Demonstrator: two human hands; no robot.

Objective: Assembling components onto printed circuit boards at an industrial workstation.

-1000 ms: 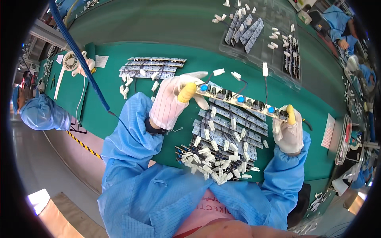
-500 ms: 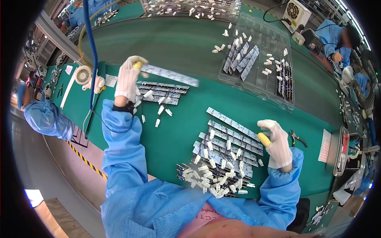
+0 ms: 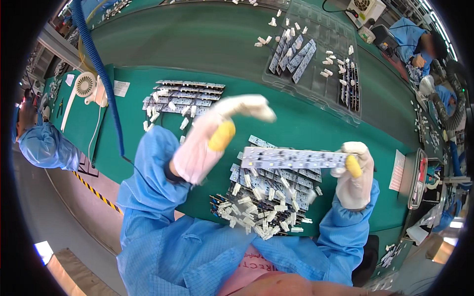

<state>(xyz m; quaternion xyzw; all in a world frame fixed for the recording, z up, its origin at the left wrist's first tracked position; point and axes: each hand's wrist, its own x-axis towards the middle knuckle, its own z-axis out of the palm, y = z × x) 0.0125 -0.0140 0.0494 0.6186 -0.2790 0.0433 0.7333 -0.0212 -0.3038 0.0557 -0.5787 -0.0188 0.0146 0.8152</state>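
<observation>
My right hand (image 3: 356, 177), in a white glove with a yellow finger cot, pinches one end of a long LED circuit board (image 3: 291, 158). The strip lies level above a fanned pile of similar boards (image 3: 274, 183), whose white plugs bunch toward my body. To the left, my left hand (image 3: 210, 140), gloved the same way, is empty, its fingers stretched out rightward; motion smears them a little. It hovers between that pile and a smaller row of boards (image 3: 190, 90) laid farther off on the green table.
Beyond the table edge, a clear plastic tray (image 3: 323, 102) holds two groups of boards with plugs. A blue coiled hose (image 3: 101, 74) hangs at left near a small white fan (image 3: 87, 85). A see-through bin (image 3: 418, 180) stands at right. Co-workers sit at both sides.
My left hand has let go of the board it held at the smaller row and come right, nearer my body. My right hand has taken up a board from the near pile.
</observation>
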